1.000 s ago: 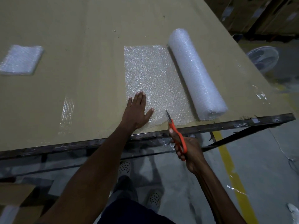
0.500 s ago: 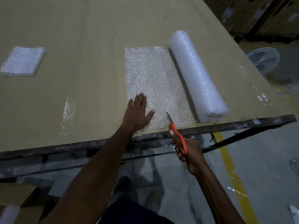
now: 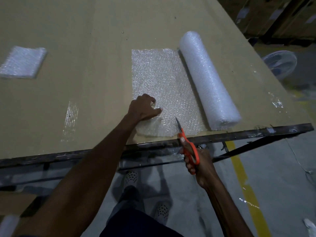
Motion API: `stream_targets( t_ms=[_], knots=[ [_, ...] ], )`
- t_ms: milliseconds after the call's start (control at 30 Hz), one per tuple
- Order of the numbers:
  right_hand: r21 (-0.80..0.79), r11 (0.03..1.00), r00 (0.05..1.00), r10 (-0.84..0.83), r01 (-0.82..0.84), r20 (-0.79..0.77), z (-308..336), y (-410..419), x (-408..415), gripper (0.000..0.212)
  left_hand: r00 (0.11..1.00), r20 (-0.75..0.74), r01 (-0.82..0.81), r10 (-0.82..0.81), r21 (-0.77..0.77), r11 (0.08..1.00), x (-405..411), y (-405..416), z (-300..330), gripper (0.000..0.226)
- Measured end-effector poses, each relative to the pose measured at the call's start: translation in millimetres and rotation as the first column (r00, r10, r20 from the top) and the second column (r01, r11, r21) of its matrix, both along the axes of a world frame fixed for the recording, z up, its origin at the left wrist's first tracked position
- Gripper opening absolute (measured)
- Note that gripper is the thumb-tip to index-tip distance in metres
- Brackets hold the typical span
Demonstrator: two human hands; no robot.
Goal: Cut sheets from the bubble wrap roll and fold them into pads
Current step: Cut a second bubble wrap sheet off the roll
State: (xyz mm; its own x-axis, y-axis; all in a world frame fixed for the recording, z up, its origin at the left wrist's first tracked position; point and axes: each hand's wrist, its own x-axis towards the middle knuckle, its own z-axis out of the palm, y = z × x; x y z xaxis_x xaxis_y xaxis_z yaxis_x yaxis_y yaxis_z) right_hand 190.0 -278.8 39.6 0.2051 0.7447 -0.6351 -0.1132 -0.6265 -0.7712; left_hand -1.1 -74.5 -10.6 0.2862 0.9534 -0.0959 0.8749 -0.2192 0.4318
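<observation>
A white bubble wrap roll lies on the tan table, its near end at the front edge. An unrolled clear sheet spreads flat to the left of the roll. My left hand pinches the sheet's near left corner, which bunches up under the fingers. My right hand grips orange-handled scissors just off the table's front edge. Their blade tip rests over the sheet's near edge, left of the roll. A folded bubble wrap pad sits far left on the table.
The table's dark metal front edge runs across the view. A white fan stands on the floor beyond the right side. A yellow floor line runs under the right corner. Cardboard boxes are stacked at the back right. My shoes show below.
My left hand, earlier flat and spread on the sheet's corner, has curled its fingers and gathered the wrap. The scissors have stayed at the sheet's near edge.
</observation>
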Motion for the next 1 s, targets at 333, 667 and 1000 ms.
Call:
stream_targets(
  t_ms=[333,667,1000],
  knots=[
    [0.023,1.0,1.0,0.002,-0.001,-0.013,-1,6,2,0.062,0.996,-0.089,0.019,-0.008,0.123,0.992,3,-1,-37,0.085],
    [0.033,0.999,1.0,-0.025,0.025,-0.009,-7,3,0,0.044,0.996,-0.093,0.003,0.009,0.136,0.991,3,-5,-48,0.083],
    [-0.006,1.0,1.0,0.004,-0.004,0.007,-7,-3,6,0.051,0.996,-0.086,-0.003,0.016,0.145,0.989,3,-5,-48,0.081]
  ],
)
